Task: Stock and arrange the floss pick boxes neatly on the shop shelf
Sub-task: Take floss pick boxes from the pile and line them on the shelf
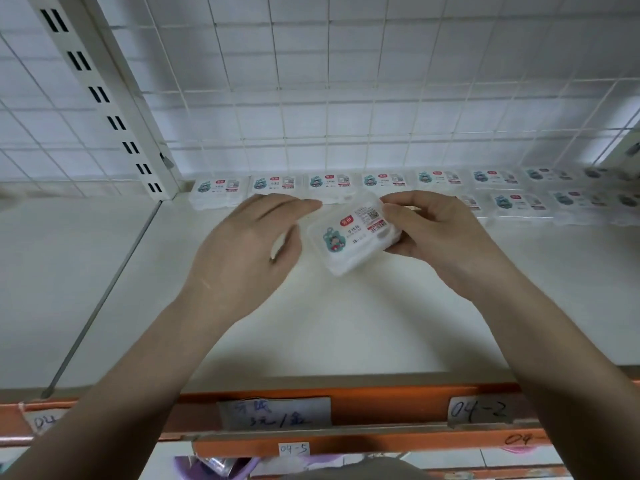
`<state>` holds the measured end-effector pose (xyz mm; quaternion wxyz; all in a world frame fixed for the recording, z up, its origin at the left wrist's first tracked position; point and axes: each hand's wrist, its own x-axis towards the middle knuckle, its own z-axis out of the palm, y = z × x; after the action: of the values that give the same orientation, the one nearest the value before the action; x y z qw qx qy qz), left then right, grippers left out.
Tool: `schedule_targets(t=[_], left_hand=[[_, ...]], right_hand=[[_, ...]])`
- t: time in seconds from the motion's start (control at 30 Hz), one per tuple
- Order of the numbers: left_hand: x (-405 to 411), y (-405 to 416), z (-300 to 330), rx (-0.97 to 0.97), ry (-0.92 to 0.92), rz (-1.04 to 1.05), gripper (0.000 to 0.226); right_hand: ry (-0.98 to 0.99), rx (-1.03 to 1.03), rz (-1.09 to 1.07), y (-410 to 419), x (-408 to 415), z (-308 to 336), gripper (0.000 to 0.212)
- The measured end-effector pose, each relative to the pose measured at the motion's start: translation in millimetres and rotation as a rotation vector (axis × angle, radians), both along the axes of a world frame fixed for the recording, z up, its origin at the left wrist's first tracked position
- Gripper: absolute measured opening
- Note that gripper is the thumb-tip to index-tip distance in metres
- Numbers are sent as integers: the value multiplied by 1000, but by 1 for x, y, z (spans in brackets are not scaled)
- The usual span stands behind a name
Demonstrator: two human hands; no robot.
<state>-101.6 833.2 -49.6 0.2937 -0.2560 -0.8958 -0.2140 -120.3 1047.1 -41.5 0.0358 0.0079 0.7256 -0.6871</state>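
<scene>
Floss pick box (353,237), clear plastic with a printed label, was held tilted above the white shelf (346,323). To its left, the left hand (249,251) hovered with fingers relaxed and extended, fingertips near the box's far corner, gripping nothing. On its right end the right hand (433,233) pinched it between thumb and curled fingers. Along the far edge by the wire grid back (311,98) lay rows of matching boxes (381,181). Bare shelf stretched near and left, up to the orange front rail (381,396).
</scene>
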Motion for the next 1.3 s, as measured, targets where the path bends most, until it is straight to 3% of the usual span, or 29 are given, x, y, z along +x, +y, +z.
schedule_targets(t=[0.07, 0.13, 0.27, 0.43, 0.53, 0.6, 0.9, 1.13, 1.3], left_hand=[[6, 7, 2, 7, -225, 72, 56], [7, 12, 3, -119, -347, 124, 79], [-3, 12, 2, -177, -486, 123, 72], [-25, 3, -1, -298, -568, 185, 63], [-43, -2, -1, -269, -638, 188, 64], [-53, -2, -1, -262, -690, 151, 59], [-64, 29, -10, -232, -599, 148, 43], [-30, 11, -4, -210, -513, 308, 43], [20, -28, -2, -232, -461, 483, 44]], right_hand=[[-15, -59, -58, -6, 3, -6, 7], [-18, -53, -72, -11, 7, -11, 11], [-33, 88, 11, -14, 6, -20, 24], [308, 878, 72, -1, -9, -20, 36], [312, 1227, 190, 8, -23, -28, 46], [300, 1344, 225, 11, -29, -36, 49], [311, 1308, 218, 25, -30, -26, 47], [438, 1534, 245, 13, -17, -10, 44], [576, 1502, 392, -24, 1, 3, 44]])
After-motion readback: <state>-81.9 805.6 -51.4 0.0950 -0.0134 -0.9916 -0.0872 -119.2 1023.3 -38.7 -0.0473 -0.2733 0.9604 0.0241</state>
